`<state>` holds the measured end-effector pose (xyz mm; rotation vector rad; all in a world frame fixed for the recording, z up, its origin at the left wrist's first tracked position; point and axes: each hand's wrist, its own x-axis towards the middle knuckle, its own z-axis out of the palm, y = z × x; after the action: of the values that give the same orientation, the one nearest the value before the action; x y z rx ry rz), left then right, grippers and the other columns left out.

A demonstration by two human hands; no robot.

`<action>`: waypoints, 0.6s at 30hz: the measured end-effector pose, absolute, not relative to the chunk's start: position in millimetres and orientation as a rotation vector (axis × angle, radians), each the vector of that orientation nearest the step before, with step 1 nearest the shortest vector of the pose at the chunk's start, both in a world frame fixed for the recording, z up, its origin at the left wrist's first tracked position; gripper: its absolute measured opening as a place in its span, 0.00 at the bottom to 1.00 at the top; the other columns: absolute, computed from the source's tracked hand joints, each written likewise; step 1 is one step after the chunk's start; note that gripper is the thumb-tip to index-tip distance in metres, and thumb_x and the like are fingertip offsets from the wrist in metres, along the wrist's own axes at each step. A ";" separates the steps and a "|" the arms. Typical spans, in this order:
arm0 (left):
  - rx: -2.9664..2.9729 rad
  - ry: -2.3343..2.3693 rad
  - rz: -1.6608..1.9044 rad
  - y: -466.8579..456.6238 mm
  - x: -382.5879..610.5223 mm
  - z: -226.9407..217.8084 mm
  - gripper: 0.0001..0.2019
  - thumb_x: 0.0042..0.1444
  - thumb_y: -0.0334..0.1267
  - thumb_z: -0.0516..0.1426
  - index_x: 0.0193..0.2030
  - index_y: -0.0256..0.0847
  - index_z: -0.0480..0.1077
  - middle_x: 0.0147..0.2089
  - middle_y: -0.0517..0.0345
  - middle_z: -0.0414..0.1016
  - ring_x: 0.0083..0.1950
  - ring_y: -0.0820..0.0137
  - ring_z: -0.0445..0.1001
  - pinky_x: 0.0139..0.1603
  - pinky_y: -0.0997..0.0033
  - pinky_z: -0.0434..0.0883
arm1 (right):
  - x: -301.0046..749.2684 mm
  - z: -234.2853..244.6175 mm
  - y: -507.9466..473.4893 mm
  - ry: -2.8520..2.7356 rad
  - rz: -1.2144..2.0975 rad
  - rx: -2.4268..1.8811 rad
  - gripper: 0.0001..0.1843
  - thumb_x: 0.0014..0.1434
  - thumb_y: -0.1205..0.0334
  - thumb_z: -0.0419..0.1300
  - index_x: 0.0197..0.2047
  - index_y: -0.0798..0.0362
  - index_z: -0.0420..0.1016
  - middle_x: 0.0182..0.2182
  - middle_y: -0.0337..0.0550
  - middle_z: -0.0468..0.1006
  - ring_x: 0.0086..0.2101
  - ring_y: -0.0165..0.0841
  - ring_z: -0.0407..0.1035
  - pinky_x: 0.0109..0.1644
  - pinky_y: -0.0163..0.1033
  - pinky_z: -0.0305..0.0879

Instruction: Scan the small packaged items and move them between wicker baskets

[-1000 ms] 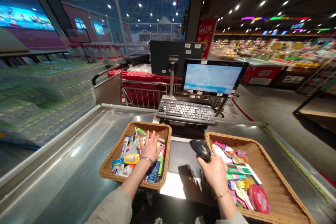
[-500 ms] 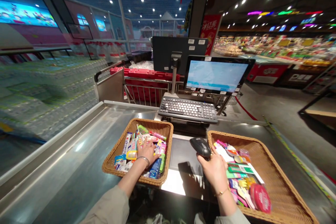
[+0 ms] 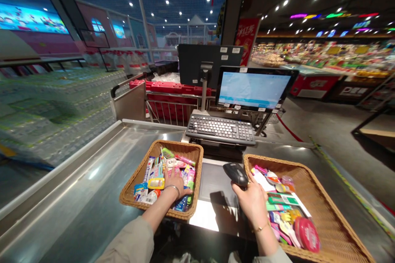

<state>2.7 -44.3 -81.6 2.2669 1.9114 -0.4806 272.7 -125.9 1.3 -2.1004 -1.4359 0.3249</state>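
My left hand (image 3: 175, 184) reaches into the left wicker basket (image 3: 127, 191), palm down on small packaged goods. Its fingers are outstretched over a pink item (image 3: 174, 171), and the thumb points right. Around it lie a white Dove pack (image 3: 173, 163), a yellow-edged pack (image 3: 156, 183) and a blue packet (image 3: 140, 191); a dark blue box (image 3: 181, 204) shows partly below the wrist. My right hand (image 3: 253, 200) is wrapped round a black handheld barcode scanner (image 3: 235, 173), whose head points up and left. This hand is beside the left rim of the right wicker basket (image 3: 324, 201).
The right basket holds a round red container (image 3: 306, 233), a green box (image 3: 282, 199) and several small goods. A keyboard (image 3: 220, 127) and a lit monitor (image 3: 254, 88) stand behind the metal counter (image 3: 92, 172). A shopping cart (image 3: 169, 107) is beyond.
My left hand has shifted slightly right and down within the left basket, uncovering more of the yellow-edged pack. My right hand and the scanner stay nearly in place.
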 end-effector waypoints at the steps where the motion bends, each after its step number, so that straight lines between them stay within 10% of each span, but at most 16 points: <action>1: 2.258 1.904 -0.492 -44.0 3.4 -81.3 0.41 0.50 0.71 0.50 0.58 0.41 0.74 0.70 0.38 0.60 0.75 0.38 0.42 0.67 0.27 0.26 | 273.0 0.8 -125.9 -1.437 0.324 -2.102 0.18 0.52 0.52 0.56 0.37 0.52 0.82 0.49 0.52 0.79 0.59 0.48 0.64 0.64 0.53 0.54; 18: 2.014 1.980 -0.243 -26.6 -14.3 -61.1 0.30 0.44 0.67 0.56 0.39 0.42 0.78 0.55 0.39 0.78 0.66 0.41 0.64 0.67 0.32 0.47 | 275.1 -1.6 -123.4 -1.442 0.352 -2.089 0.18 0.52 0.52 0.54 0.37 0.51 0.82 0.50 0.50 0.79 0.59 0.48 0.65 0.62 0.51 0.56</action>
<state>-14.3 -26.6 -61.1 2.0139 1.9803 -0.2431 275.1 -123.4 -1.6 -2.0887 -1.4422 0.3518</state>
